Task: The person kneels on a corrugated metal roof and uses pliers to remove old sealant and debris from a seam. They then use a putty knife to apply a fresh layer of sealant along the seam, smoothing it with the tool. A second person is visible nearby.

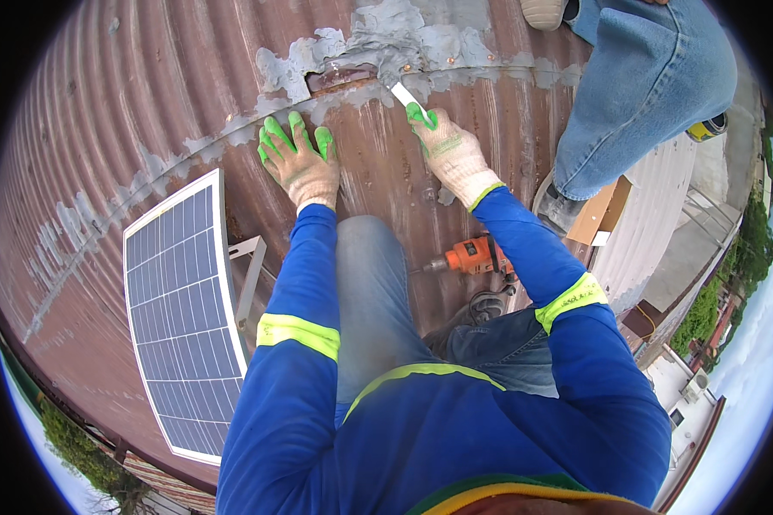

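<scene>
My right hand (451, 150), in a white glove with green fingertips, closes round a flat white scraper (412, 101). The scraper's far end reaches the lower edge of a patch of grey sealant (386, 43) smeared across a seam of the brown corrugated roof (361, 146). At the patch's lower left, a gap (342, 77) with a reddish-brown strip shows along the seam. My left hand (301, 163), gloved the same way, rests on the roof just below the seam with its fingers spread. It holds nothing.
A solar panel (185, 318) lies at left beside a metal bracket (247, 275). An orange power drill (472, 256) is near my knees. Another person's jeans-clad leg (644, 94) stands at right, near a cardboard box (599, 213) and a can (709, 127). The roof drops off beyond.
</scene>
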Tool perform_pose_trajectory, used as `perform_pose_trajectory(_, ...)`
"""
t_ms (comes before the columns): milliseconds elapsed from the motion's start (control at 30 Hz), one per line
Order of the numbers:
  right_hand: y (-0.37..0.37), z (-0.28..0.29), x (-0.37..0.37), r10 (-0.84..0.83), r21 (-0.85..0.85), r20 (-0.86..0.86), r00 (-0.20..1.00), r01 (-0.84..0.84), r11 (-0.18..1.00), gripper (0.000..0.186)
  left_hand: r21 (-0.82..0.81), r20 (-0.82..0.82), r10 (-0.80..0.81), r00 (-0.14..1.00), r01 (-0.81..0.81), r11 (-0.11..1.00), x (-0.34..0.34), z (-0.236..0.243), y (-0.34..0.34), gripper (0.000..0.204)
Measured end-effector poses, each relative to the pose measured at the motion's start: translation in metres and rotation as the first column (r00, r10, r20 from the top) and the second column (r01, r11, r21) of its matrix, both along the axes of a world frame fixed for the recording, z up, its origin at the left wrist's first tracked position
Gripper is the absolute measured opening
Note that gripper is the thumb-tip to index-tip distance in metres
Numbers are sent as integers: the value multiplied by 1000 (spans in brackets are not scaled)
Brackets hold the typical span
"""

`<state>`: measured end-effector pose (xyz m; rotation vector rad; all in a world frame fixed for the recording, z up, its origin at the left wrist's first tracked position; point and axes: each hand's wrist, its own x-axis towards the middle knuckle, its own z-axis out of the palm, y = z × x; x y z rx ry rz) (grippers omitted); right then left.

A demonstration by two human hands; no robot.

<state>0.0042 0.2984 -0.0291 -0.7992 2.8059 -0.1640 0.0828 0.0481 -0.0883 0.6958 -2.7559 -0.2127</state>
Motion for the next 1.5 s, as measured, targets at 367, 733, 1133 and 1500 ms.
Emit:
perform_pose_trajectory(367, 36, 61, -19, 191, 7, -17, 982, -190, 982, 46, -8, -26, -8, 1000, 8, 1000, 0, 1, -1, 61)
perform_pose_trajectory(733, 12, 58, -38, 158, 136, -153, 975, -137, 981, 40, 5, -9, -16, 1000, 16, 1000, 1, 0, -1, 62)
perform_pose_trajectory(1133, 9, 74, -25, 112, 82, -155, 982, -101, 992, 51, 21, 25, -4, 1000, 3, 1000, 1, -3, -2, 65)
perform_pose_trajectory(1500, 29, 78, -50, 11, -81, -229, 973, -30, 996, 41, -21, -9, -10, 1000, 10, 1000, 1, -2, -1, 61)
